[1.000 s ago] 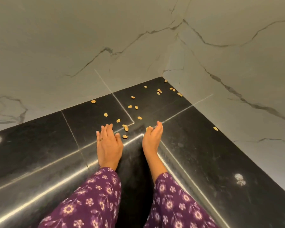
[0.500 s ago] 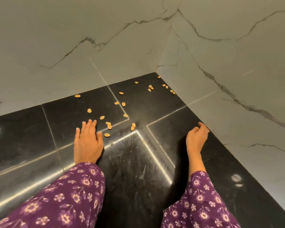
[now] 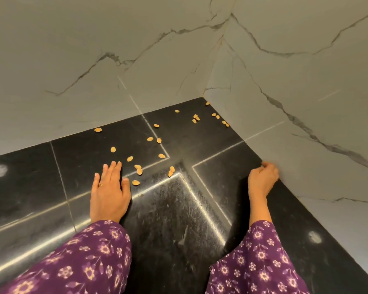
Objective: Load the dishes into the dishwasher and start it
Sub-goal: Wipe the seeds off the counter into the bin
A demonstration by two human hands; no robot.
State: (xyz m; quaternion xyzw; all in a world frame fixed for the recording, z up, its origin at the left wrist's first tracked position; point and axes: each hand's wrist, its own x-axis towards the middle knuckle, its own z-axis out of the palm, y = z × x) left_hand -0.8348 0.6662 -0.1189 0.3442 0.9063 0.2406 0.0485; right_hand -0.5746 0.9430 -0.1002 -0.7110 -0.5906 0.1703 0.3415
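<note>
Seeds (image 3: 150, 138): roughly twenty small, flat, tan ovals with pointed ends. They lie loose in a single layer on the black polished counter (image 3: 83, 158). The scatter runs as a diagonal band from the centre of the frame up to the wall corner, right of centre. At the corner, several lie against the foot of the right-hand wall, some in touching pairs. One outlier lies at the band's far left. The lowest seed lies just beside the thumb of the left hand (image 3: 109, 194).
</note>
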